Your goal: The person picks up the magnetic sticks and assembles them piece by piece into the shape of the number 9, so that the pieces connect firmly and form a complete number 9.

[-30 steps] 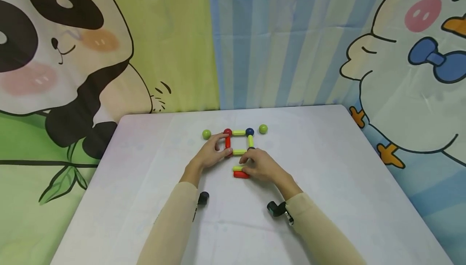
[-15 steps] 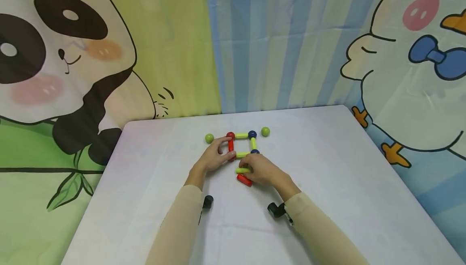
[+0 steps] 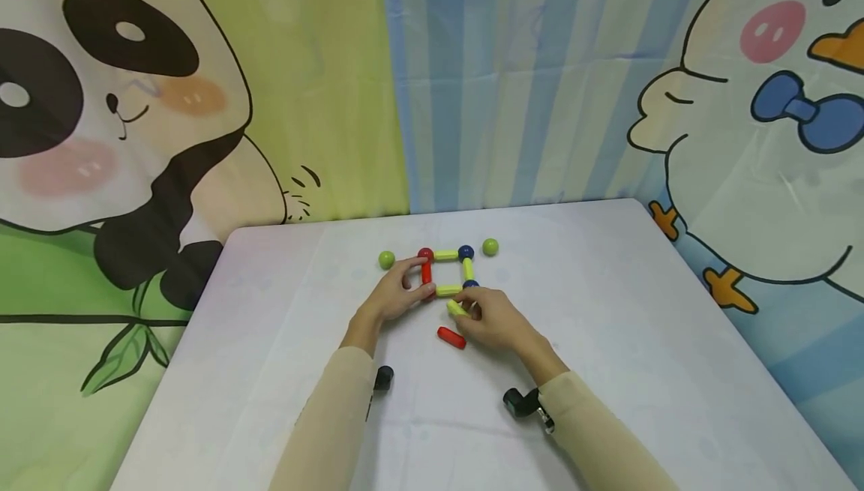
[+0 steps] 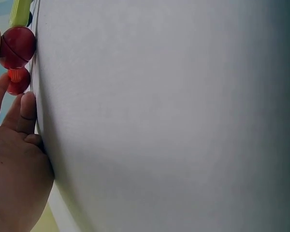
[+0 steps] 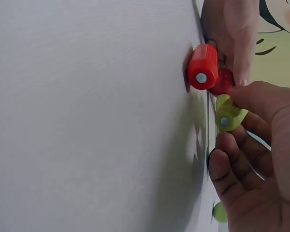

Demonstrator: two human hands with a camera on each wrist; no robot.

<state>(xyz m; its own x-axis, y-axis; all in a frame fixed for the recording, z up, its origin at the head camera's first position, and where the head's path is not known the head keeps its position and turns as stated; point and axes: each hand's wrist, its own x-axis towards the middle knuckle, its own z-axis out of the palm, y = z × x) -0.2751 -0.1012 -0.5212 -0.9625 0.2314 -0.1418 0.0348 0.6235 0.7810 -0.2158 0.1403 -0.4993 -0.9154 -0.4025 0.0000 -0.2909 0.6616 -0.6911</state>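
A square of magnetic rods and balls lies on the white table: one red side, three yellow-green sides, red balls at the left corners, dark blue balls at the right. My left hand holds its red side, thumb at the near red ball and a finger at the far one. My right hand pinches a loose yellow-green magnetic rod between thumb and fingers, just in front of the square. In the right wrist view its metal end shows. A red magnetic rod lies nearer to me.
One green ball sits left of the square and another green ball sits right of it. Behind the table hangs a curtain printed with cartoon animals.
My right hand has picked up the yellow-green rod from beside the red one and tilted it, drawing it toward the square. The red rod has turned askew. My left hand stays at the square.
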